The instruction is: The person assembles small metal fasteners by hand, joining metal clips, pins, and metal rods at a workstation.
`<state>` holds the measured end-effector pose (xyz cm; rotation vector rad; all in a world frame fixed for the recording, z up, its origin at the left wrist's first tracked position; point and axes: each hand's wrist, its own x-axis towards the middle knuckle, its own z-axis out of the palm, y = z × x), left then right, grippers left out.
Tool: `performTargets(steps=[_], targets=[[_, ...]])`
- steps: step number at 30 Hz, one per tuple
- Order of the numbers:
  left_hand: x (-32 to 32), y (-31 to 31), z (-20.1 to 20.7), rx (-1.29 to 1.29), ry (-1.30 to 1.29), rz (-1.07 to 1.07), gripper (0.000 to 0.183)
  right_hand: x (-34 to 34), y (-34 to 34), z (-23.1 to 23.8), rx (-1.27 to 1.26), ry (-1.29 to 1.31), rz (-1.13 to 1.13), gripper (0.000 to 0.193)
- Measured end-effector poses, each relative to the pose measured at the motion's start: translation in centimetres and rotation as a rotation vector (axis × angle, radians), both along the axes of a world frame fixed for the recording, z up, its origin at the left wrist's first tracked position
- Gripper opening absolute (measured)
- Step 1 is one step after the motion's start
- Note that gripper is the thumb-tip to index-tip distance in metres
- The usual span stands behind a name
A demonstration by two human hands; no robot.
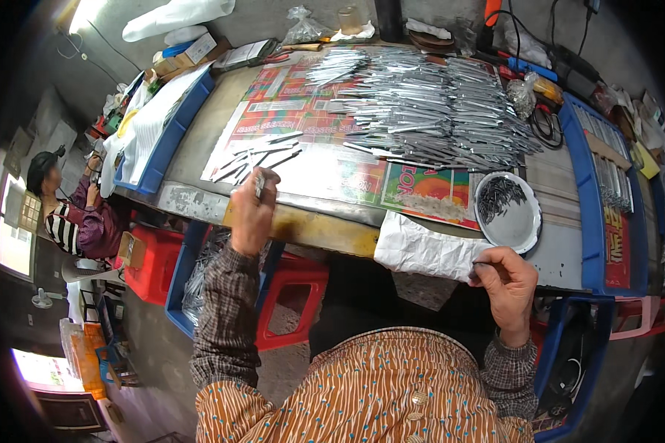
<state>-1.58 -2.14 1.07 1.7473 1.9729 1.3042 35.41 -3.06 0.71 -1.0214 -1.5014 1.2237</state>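
My left hand [253, 213] is closed just at the near edge of a small spread of thin metal strips [262, 156]. A greyish bit shows between its fingertips, too small to name. My right hand [511, 284] is pinched, thumb against fingers, over the right end of a crumpled white cloth [428, 247] at the table's front edge. Whatever sits in that pinch is hidden. Beyond the right hand stands a round white dish [516, 227] with many small dark metal pins [499, 198] in it. A large heap of silvery metal strips [414, 103] covers the table's far middle.
Printed cardboard sheets [273, 111] lie under the strips. Blue trays stand at the table's left [171, 136] and right [580, 184] ends. Red stools [292, 299] and a blue crate [181, 284] are below the front edge. Another person [81, 214] sits at far left.
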Motion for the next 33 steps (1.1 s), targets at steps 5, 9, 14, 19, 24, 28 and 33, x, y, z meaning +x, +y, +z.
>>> performTargets(steps=[5, 9, 14, 19, 24, 28, 33], targets=[[-6.5, 1.4, -0.8, 0.051, 0.343, 0.117, 0.013, 0.3, 0.2, -0.3, -0.028, -0.017, -0.033, 0.005], [-8.9, 2.0, -2.2, 0.007, 0.482, 0.148, 0.021, 0.3, 0.4, -0.3, -0.018, -0.047, -0.024, 0.005], [-7.6, 2.4, -2.2, -0.108, 0.761, 0.129, 0.027, 0.1, 0.4, 0.1, -0.083, -0.07, -0.077, 0.005], [-9.2, 2.9, -2.7, -0.018, 0.878, 0.113, 0.025, 1.2, 1.5, 0.5, -0.019, -0.16, -0.127, 0.007], [-9.6, 3.7, -3.1, -0.026, 0.821, 0.054, 0.021, 3.8, 3.4, 0.5, 0.324, -0.431, -0.328, 0.008], [-7.3, 3.7, -2.7, -0.022, 0.774, 0.022, 0.017, 5.2, 4.7, -0.2, 0.43, -0.581, -0.358, 0.007], [-4.5, 3.2, -1.9, 0.072, 0.642, -0.011, 0.012, 4.9, 6.1, -0.6, 0.623, -0.78, -0.277, 0.01]])
